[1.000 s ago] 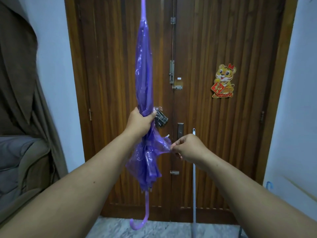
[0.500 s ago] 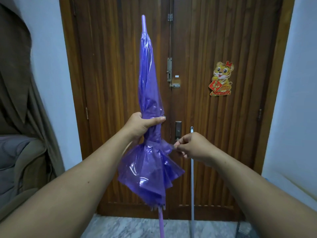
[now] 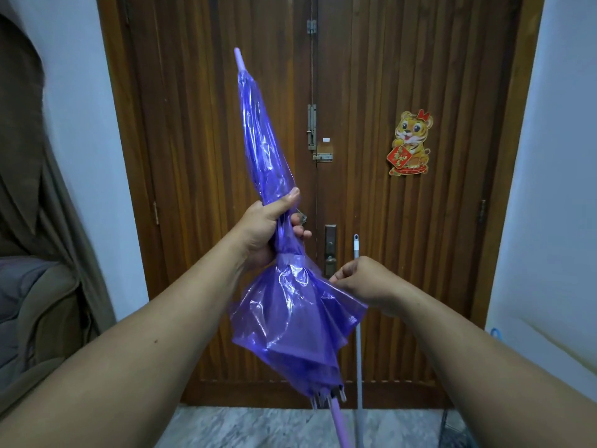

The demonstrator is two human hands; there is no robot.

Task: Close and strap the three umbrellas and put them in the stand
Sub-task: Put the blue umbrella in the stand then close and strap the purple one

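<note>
**Purple umbrella held tip-up while the strap goes around it**

Head view: the purple umbrella (image 3: 277, 202) is in the middle of the picture, tilted, with its tip towards 11 o'clock and its handle shaft going out of the frame at 6 o'clock. The left hand (image 3: 269, 231) is closed around the folded canopy near its middle, I think to keep the folds tight so they cannot spring open. Just under this hand the strap (image 3: 290, 258) makes a band around the canopy. The right hand (image 3: 361, 279), at 4 o'clock from the left one, pinches the plastic beside the band, probably the strap end, though I cannot tell exactly. Below the band the canopy is loose and flared. Behind are the wooden door (image 3: 371, 92), a tiger sticker (image 3: 409, 143) and a white pole (image 3: 357, 318). The stand is not in view.
</note>
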